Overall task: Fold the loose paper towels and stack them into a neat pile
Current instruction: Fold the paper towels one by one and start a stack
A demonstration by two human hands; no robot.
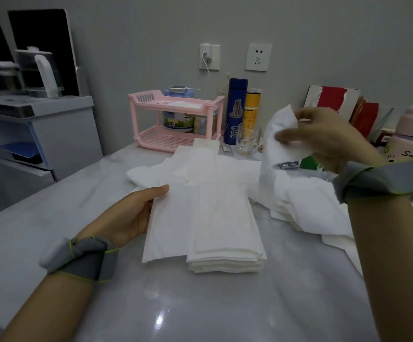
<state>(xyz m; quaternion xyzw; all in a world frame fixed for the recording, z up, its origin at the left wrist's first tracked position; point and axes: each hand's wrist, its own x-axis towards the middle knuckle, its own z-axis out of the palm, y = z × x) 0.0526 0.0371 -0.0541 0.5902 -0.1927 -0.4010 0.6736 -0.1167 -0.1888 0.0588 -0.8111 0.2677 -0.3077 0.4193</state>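
Note:
A neat stack of folded white paper towels [225, 253] lies in the middle of the grey marble table [200, 304]. A partly folded towel [173, 218] lies across its left side, and my left hand [129, 215] holds that towel's left edge, thumb on top. My right hand [323, 137] is raised at the right and pinches a crumpled loose towel [274, 141] that hangs down toward the table. More loose towels [306, 206] lie heaped at the right, and others [200, 166] spread behind the stack.
A pink two-tier rack [175, 119] with jars stands at the back. Next to it are a blue bottle [236, 109], a yellow can [252, 107] and a glass mug [247, 139]. A pink flask [412, 134] stands far right, a water dispenser [35, 114] at the left.

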